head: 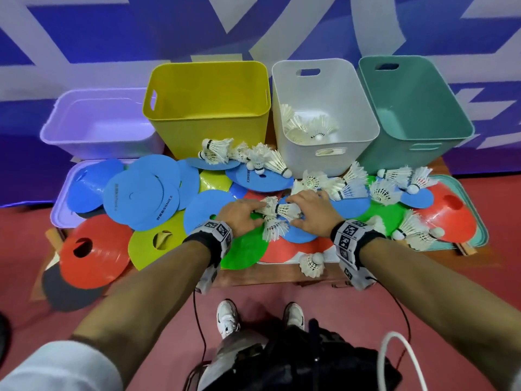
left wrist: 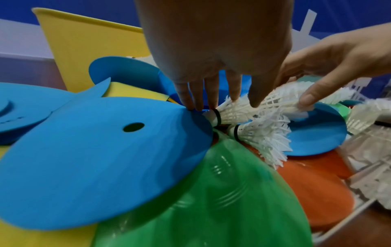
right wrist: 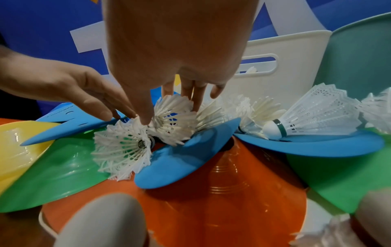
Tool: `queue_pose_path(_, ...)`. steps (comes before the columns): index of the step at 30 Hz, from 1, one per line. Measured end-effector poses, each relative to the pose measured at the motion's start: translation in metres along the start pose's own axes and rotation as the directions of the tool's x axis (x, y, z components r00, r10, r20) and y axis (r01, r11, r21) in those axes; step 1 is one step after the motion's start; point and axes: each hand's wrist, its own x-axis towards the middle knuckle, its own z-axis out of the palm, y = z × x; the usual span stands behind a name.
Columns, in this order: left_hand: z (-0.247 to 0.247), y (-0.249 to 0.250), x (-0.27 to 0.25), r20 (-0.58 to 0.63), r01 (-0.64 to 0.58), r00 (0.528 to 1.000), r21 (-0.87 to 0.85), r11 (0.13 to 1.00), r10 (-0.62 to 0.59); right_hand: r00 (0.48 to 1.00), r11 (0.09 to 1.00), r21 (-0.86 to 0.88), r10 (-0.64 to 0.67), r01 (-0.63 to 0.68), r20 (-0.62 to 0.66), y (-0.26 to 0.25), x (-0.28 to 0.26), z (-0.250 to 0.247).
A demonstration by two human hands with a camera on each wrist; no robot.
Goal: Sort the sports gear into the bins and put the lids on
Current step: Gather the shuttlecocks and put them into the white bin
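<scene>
A small cluster of white shuttlecocks (head: 277, 214) lies at the centre of the head view, on overlapping blue, green and red discs and cones, and both hands meet over it. The sorting looks barely begun: the white bin (head: 324, 114) at upper right of centre holds a handful of shuttlecocks, while the yellow bin (head: 208, 108), the teal bin (head: 414, 108) at far right and the lilac bin (head: 101, 122) at upper left show nothing inside. Many shuttlecocks and all the flat markers remain scattered on the low table, and no lid is on.

The left hand (head: 239, 218) reaches down with fingers straight, tips touching the feathers. The right hand (head: 308, 213) has its fingers and thumb loosely spread over the cluster, starting to gather it; no firm pinch shows yet.
</scene>
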Motion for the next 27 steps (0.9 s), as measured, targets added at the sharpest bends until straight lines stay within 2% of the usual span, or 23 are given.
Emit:
queue_pose_path(9, 0.004, 0.003, 0.011, -0.006, -0.068, 0.998, 0.036, 0.997, 0.068, 1.0, 1.0, -0.018, 0.013, -0.014, -0.014, 0.002, 0.001, 0.009)
queue_pose_path(13, 0.006, 0.008, 0.016, -0.026, -0.056, 0.998, 0.084, 0.995, 0.058, 1.0, 1.0, -0.006, 0.021, -0.022, -0.011, 0.003, 0.001, 0.01)
queue_pose_path(20, 0.005, 0.012, 0.012, -0.056, -0.071, 0.996, 0.059, 0.996, 0.074, 0.999, 0.999, -0.04, 0.028, -0.027, 0.019, 0.003, 0.002, 0.01)
queue_pose_path(27, -0.012, 0.027, 0.005, -0.104, -0.079, 0.991, 0.088, 0.993, 0.088, 0.997, 0.996, 0.071, 0.051, -0.047, -0.054, 0.019, -0.003, -0.005)
